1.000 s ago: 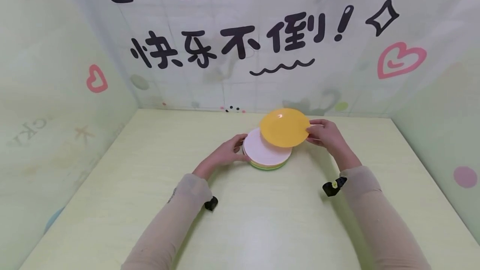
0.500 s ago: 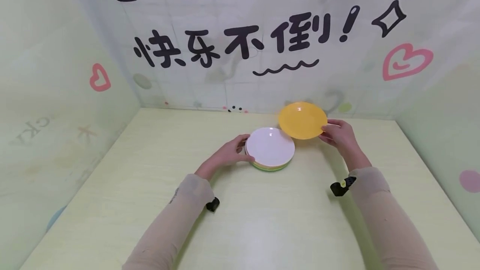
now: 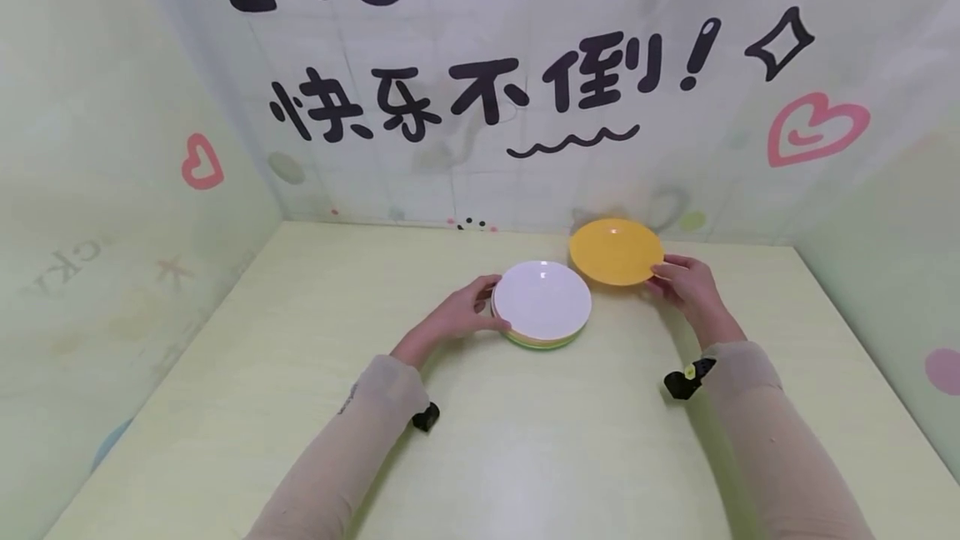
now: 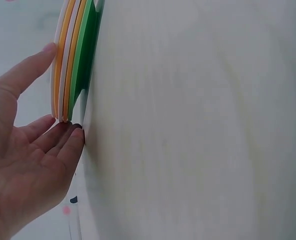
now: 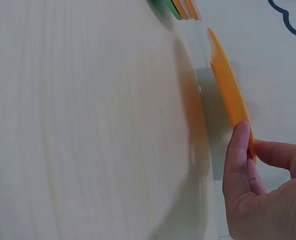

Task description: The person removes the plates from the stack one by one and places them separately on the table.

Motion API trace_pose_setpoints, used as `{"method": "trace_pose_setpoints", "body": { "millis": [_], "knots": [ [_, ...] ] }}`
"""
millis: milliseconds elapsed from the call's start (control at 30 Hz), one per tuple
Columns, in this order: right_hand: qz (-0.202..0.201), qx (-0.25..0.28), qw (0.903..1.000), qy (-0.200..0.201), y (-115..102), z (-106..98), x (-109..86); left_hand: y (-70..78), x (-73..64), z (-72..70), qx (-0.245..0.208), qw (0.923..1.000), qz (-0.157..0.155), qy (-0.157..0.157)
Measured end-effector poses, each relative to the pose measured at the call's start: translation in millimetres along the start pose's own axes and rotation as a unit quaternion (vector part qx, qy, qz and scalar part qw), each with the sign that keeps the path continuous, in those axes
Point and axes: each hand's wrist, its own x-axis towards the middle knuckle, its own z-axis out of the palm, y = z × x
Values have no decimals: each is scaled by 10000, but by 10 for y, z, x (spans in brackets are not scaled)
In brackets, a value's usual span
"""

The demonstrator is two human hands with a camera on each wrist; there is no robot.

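My right hand (image 3: 692, 294) pinches the right rim of a yellow plate (image 3: 615, 252), thumb above and fingers beneath. In the right wrist view this plate (image 5: 230, 90) is held tilted, off the tabletop, with its shadow below. Left of it sits a stack of plates whose top one is a white plate (image 3: 543, 300). Around the stack's left edge my left hand (image 3: 461, 312) holds on, thumb at the near side and fingers at the far side. Seen from the left wrist, the stack alternates white and yellow layers over a green plate (image 4: 85, 55) at the bottom.
A pale wood-grain table (image 3: 517, 440) carries everything. Behind it rises a light printed back wall (image 3: 375, 182) with black lettering, close beyond the yellow plate. Similar panels stand at the left and right sides.
My right hand has carried the yellow plate off the stack to the right, and most recently lowered it a little. The white plate's top is now uncovered. My left hand stays at the stack.
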Motion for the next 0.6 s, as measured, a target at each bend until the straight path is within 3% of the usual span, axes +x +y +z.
{"method": "trace_pose_setpoints", "body": {
  "millis": [233,600],
  "knots": [
    [41,-142,9999,68,133,-37,90,10,-34,28,-13,10000,-21,-27],
    [182,105,9998,-46,167,-99,107,30,-39,-1,-24,10000,34,-8]
  ]
}}
